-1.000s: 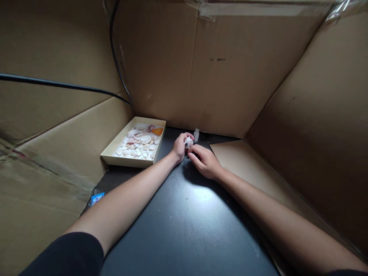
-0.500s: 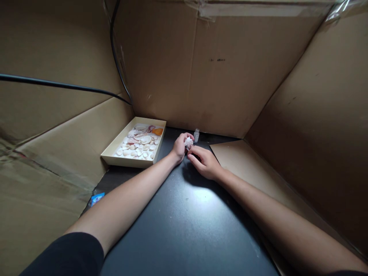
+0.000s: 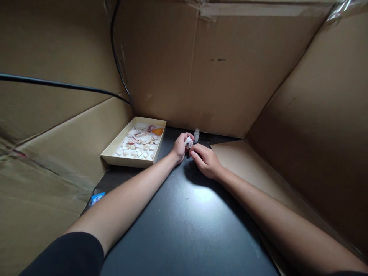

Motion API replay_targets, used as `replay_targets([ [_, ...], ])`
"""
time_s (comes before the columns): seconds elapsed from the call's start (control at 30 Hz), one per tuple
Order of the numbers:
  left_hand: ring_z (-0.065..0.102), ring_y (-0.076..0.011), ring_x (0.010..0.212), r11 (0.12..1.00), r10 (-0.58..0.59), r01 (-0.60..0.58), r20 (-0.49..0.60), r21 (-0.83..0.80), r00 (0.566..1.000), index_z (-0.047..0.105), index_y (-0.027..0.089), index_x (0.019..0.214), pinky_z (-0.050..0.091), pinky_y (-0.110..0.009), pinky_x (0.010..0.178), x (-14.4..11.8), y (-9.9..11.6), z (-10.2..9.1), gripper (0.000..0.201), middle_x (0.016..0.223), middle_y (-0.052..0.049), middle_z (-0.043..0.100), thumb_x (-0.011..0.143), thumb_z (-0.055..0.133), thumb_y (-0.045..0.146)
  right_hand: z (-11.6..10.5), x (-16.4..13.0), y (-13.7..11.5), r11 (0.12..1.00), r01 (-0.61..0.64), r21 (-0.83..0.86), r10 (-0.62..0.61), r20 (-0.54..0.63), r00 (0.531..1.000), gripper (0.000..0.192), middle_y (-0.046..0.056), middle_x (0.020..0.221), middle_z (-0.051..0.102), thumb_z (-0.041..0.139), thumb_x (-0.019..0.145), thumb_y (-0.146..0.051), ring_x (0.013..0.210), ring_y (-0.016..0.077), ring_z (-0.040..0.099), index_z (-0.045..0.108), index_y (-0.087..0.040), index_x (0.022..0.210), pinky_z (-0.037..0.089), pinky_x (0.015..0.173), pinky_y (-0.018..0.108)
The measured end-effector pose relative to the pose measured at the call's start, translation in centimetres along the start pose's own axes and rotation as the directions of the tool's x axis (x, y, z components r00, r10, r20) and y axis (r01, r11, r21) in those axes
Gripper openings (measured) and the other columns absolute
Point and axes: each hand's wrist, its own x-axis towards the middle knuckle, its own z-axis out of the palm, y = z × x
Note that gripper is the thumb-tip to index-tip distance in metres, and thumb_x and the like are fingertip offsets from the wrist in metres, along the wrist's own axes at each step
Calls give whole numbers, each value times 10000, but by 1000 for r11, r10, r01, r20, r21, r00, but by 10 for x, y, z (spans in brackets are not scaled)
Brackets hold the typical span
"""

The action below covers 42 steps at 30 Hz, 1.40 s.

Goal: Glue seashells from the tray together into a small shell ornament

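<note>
A small white shell (image 3: 188, 143) with spiky ridges and some reddish-brown is gripped in my left hand (image 3: 180, 147), its fingers curled round the far side. Close against the shell's right side is my right hand (image 3: 206, 160), thumb and fingers brought together in a pinch. What sits between those fingertips, if anything, is too small to make out. Just behind the hands stands a small clear bottle (image 3: 196, 135) with whitish contents.
To the left lies a cream shallow box (image 3: 129, 162) holding several pale shells and an orange piece (image 3: 157, 131). A blue packet (image 3: 97, 198) is by my left forearm. Cardboard walls (image 3: 224, 84) enclose the dark table (image 3: 184, 230); a flat cardboard sheet (image 3: 244, 161) lies right.
My right hand has shifted very slightly to the right beside the shell. The shell looks turned a little in my left hand, which stays in place.
</note>
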Motion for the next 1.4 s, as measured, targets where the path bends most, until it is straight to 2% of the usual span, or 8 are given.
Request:
replay_targets([
  [0.37,429,-97,446,999,20,-21,23,27,1000,519,148,617,318,-196,449,-1,0,0,296,500,-10,460,827,313,181,2,0,-4,999,-26,-28,29,102,994,197,23,778,553,409,912,-269,710,130,477,535,-185,786,377,700,240],
  [0.6,383,-77,439,1000,11,-11,10,10,1000,522,137,608,308,-182,440,-2,1,1,294,516,4,429,819,319,173,-1,0,-5,999,-25,-27,24,-18,1000,183,39,823,547,405,918,-278,745,143,493,544,-192,835,384,719,253],
  [0.8,380,-84,431,1000,9,-10,24,17,1000,525,139,610,291,-190,423,-1,1,1,317,511,0,428,836,306,183,1,0,-2,999,-26,-18,26,-24,999,179,33,814,555,410,917,-274,740,139,497,539,-190,826,381,712,249],
  [1.1,399,-87,446,999,26,-27,34,35,999,528,142,609,310,-185,443,0,0,-1,331,513,-9,443,841,294,174,1,0,-5,999,-28,-29,30,58,998,199,15,735,528,418,903,-257,678,123,455,506,-182,740,350,658,240],
  [1.27,417,-91,451,999,33,-34,33,20,999,530,144,607,325,-187,451,1,-2,-2,333,519,-11,449,849,305,190,1,0,-5,999,-18,-38,21,90,996,189,16,747,542,423,899,-253,685,124,461,522,-181,755,351,663,240],
  [1.4,400,-86,445,1000,25,-26,26,10,999,530,140,600,316,-182,441,0,-1,-1,340,520,-9,440,854,310,185,0,1,-4,1000,-16,-26,17,35,999,194,29,781,552,409,910,-257,717,133,482,532,-183,780,365,681,245],
])
